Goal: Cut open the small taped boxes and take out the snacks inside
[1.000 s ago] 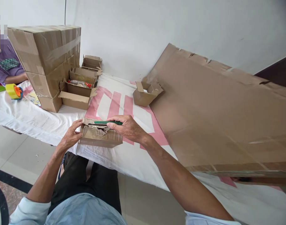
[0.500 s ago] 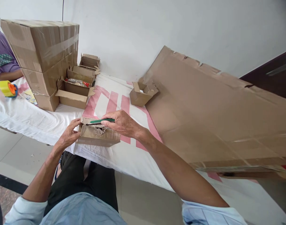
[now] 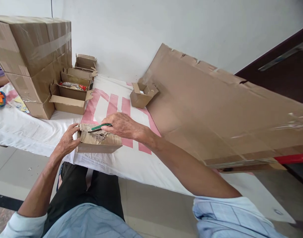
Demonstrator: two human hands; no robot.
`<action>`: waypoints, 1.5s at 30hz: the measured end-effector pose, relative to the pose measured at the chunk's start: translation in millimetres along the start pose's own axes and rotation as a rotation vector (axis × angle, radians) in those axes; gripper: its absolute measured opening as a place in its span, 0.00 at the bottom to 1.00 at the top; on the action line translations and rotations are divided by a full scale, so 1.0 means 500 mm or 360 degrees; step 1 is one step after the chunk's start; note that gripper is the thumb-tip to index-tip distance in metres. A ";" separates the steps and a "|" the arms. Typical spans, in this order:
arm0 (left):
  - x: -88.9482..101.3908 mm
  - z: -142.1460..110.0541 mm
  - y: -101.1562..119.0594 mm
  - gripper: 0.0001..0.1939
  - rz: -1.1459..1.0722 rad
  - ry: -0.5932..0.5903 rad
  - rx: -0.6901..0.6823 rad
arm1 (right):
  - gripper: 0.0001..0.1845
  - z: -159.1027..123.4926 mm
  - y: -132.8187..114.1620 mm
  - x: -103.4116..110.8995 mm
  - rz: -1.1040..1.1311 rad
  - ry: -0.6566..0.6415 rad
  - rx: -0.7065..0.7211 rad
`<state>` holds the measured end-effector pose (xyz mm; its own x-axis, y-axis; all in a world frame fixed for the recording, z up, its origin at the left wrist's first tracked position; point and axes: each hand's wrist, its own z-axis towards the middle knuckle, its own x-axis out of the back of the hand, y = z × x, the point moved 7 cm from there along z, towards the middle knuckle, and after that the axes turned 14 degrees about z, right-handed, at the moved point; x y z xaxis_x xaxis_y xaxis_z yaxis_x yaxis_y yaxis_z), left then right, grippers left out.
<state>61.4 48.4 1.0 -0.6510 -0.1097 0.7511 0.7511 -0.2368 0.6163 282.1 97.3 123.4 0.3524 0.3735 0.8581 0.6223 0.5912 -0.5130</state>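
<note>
Two hands on one small box (image 3: 98, 142) at the table's (image 3: 29, 129) near edge. Left hand (image 3: 66, 142) clasps the box's left end, fingers curled round the corner. Right hand (image 3: 120, 125) pinches a green knife (image 3: 100, 127) lying along the box's torn top rim. Knife's long axis runs left-right, tip toward the left hand. Beyond the box: open cartons (image 3: 69, 96), stacked sealed boxes (image 3: 32, 56).

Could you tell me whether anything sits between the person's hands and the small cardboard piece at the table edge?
Nothing visible does. The left hand grips the cardboard piece at its left end, and the right hand rests on top, holding a green cutter against it.
</note>
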 end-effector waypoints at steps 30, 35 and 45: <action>0.003 0.030 -0.015 0.34 -0.0199 -0.0195 -0.0071 | 0.19 -0.349 0.376 -0.272 0.0428 0.1234 -0.0402; 0.000 0.039 -0.037 0.48 -0.0208 -0.0278 -0.0062 | 0.26 -0.282 0.277 -0.187 0.0845 0.1323 -0.0092; 0.009 0.042 -0.033 0.71 -0.0135 -0.0426 -0.0115 | 0.12 -0.238 0.142 -0.209 0.0567 0.1069 0.0247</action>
<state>48.3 72.1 -0.7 -0.6516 0.1699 0.7393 0.6793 -0.3032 0.6683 372.7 15.1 0.3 0.8919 0.0760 0.4459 0.3044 0.6283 -0.7159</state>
